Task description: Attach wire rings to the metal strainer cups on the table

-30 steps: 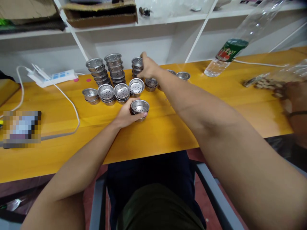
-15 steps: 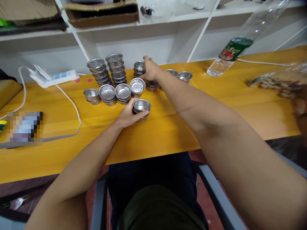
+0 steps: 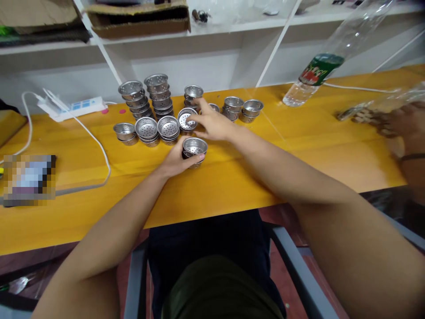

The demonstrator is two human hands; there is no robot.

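Note:
Fingers and thumb of my left hand point(image 3: 175, 160) wrap round a short stack of perforated metal cups point(image 3: 195, 147) on the table. Just behind it, my right hand point(image 3: 215, 123) has its fingers apart, holding nothing. Its fingertips overlap a tilted perforated cup point(image 3: 184, 117); whether they touch it I cannot tell. Left of that stand more low stacks, one topped by a cup with a holed base point(image 3: 168, 127). Behind are two tall cup stacks point(image 3: 157, 94) and a shorter stack point(image 3: 193, 93). Part of a cup behind my right hand is hidden.
Low cup stacks point(image 3: 233, 106) stand to the right. A tilted plastic bottle point(image 3: 318, 71) is farther right, near another person's blurred hand point(image 3: 407, 126). A white power strip point(image 3: 75, 108) with a cable and a pixelated flat object point(image 3: 28, 179) lie left. White shelving point(image 3: 199, 60) borders the back.
My right hand has come back from the rear short stack toward the front cups, its fingers now spread. My left hand keeps its hold. Another person's hand has come into view at right.

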